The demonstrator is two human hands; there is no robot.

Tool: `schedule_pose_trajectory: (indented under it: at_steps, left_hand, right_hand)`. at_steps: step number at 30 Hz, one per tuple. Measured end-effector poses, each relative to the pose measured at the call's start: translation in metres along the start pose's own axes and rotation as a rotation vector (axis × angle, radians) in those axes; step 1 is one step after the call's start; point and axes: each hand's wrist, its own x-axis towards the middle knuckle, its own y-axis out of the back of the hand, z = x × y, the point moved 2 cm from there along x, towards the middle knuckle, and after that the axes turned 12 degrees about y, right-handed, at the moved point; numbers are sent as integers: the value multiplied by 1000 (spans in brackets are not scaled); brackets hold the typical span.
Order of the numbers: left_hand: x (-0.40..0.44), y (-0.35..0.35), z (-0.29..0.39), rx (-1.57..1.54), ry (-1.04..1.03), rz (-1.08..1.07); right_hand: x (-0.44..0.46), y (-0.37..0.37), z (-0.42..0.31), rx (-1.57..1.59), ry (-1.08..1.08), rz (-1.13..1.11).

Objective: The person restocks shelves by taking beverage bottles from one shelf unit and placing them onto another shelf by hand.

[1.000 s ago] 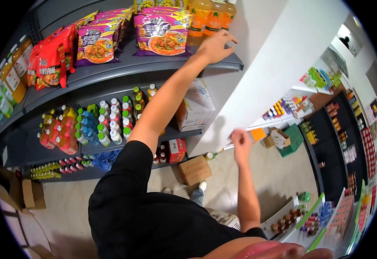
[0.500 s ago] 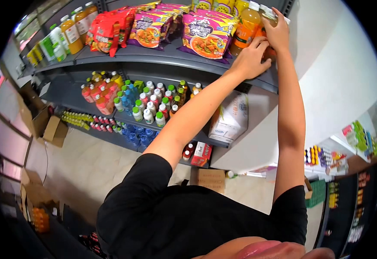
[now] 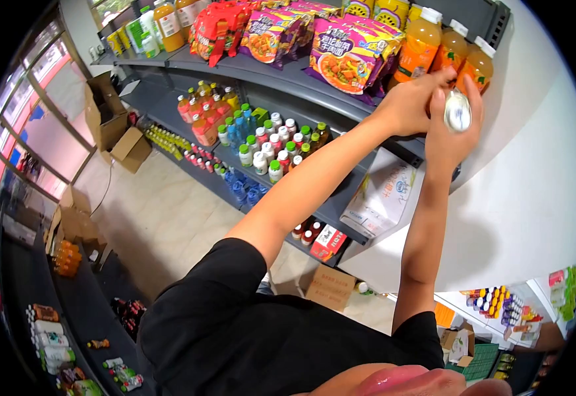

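My right hand [image 3: 458, 135] is closed around a bottle [image 3: 458, 111], whose round whitish end faces the camera; the rest is mostly hidden by fingers. Against it, my left hand [image 3: 413, 105] has curled fingers, partly hidden behind the right hand, and what they grip cannot be made out. Just beyond both hands, orange drink bottles [image 3: 420, 46] with white caps stand upright at the right end of the top shelf [image 3: 268, 76]. Purple noodle packs [image 3: 344, 63] sit left of these bottles.
Red packs [image 3: 219, 30] and more bottles stand farther left on the top shelf. Below are small bottles [image 3: 261, 158] and a white carton [image 3: 384, 191]. A white wall [image 3: 519, 178] rises at the right. A cardboard box [image 3: 329, 287] is on the floor.
The view has turned toward the left. My right hand has come up from low at the right, reached in among the orange bottles, and now holds a bottle in front of them. My left hand stays close beside it.
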Motion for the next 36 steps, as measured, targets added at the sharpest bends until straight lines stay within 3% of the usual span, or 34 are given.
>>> schedule_pose_trajectory:
  at_steps: [1, 2, 5, 7, 11, 13, 16, 17, 19, 21, 23, 27, 30, 33, 36]
  left_hand:
    - [-3, -7, -8, 146, -77, 6]
    - [-11, 2, 5, 107, -6, -34]
    - [-11, -4, 3, 44, -240, -100]
    - [-22, 1, 10, 62, -424, -86]
    - [-71, 31, 26, 24, -722, 164]
    - [-116, 48, 26, -137, -708, 288]
    - [-199, 99, 3, -166, -635, 93]
    - [-227, 119, -12, -153, -593, -10]
    - [-278, 154, -67, -89, -360, -420]
    - [-343, 196, -105, -14, 107, -687]
    - [-419, 241, -134, 31, 327, -708]
    - [-591, 328, -128, -96, 852, -474]
    - [-686, 386, -83, 63, 1131, -281]
    - [-743, 430, -24, 234, 1364, -96]
    - [-778, 451, 24, 271, 1489, 162]
  right_hand:
    - [-16, 5, -1, 81, -33, 1]
    - [-31, 9, -4, 45, 29, -23]
    - [-72, 13, -8, -28, 84, 184]
    - [-81, 21, -32, -153, 173, 162]
    - [-105, 28, -92, -218, 404, 138]
    - [-138, 37, -125, -157, 409, 34]
    - [-183, 32, -186, 19, 370, -136]
    - [-202, 22, -203, 88, 273, -194]
    - [-243, -6, -230, 147, 36, -414]
    - [-296, -42, -243, 274, -472, -483]
    - [-334, -75, -266, 511, -739, -722]
    - [-408, -131, -327, 889, -838, -1359]
    - [-466, -164, -387, 1207, -995, -1632]
    - [-490, -192, -458, 1356, -800, -1875]
    - [-497, -215, -522, 1512, -558, -1954]
